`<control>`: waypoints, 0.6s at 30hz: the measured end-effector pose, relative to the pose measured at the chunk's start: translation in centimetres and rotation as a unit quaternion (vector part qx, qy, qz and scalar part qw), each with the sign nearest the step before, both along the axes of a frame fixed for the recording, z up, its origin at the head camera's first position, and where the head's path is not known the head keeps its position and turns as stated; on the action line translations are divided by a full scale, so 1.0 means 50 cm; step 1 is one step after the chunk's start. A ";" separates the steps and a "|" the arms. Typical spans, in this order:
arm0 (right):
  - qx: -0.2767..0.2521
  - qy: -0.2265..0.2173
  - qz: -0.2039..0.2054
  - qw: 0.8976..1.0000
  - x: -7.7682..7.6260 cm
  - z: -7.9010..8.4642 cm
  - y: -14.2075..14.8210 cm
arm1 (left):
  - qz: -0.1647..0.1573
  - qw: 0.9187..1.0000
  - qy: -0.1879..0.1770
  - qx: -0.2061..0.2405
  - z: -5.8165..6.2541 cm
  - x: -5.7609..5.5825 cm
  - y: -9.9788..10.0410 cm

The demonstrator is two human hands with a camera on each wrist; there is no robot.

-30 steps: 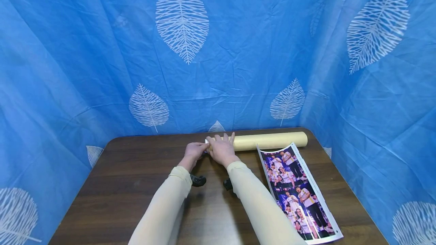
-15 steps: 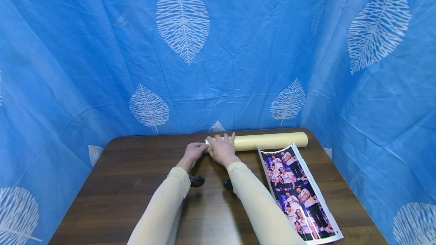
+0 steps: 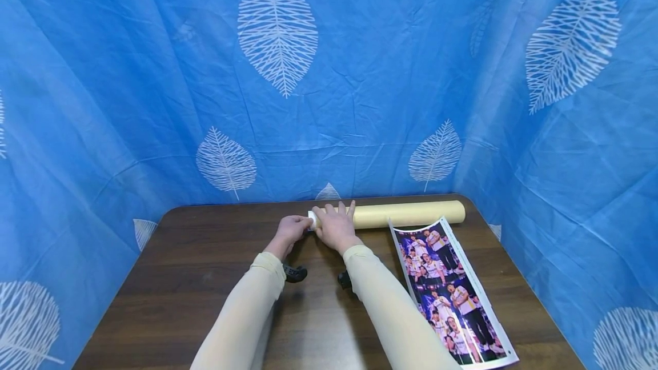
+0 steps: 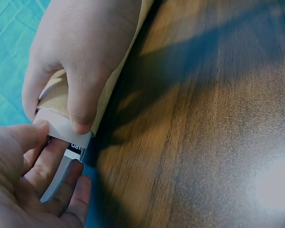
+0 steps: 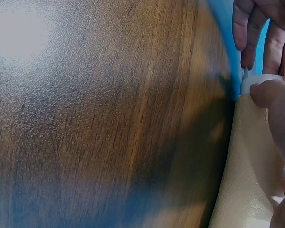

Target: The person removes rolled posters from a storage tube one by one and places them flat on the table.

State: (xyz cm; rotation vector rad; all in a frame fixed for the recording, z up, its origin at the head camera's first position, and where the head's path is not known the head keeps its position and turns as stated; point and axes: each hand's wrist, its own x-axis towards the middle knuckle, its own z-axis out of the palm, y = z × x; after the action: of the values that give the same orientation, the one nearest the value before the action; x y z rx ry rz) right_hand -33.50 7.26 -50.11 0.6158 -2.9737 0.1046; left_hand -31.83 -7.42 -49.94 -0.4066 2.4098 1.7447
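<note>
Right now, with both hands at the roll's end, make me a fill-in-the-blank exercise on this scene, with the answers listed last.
1. The left hand pinches a rim coloured ____.
2. The hand laid over the pale yellow roll with spread fingers is the person's ____ one.
3. Of the roll and the printed photo sheet, the ____ reaches nearer the person.
4. The blue curtain is patterned with white ____.

Missing words: white; right; sheet; leaves.
</note>
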 end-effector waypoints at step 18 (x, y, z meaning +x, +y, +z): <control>-0.003 0.004 -0.001 1.000 0.000 -0.001 0.000 | 0.020 0.999 -0.012 0.024 0.006 0.003 -0.024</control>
State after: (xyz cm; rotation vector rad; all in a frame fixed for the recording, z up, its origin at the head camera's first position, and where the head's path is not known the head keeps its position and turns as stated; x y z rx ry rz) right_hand -33.52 7.26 -50.17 0.6111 -2.9658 0.1120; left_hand -31.70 -8.61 -49.66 -0.4690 2.3542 1.8000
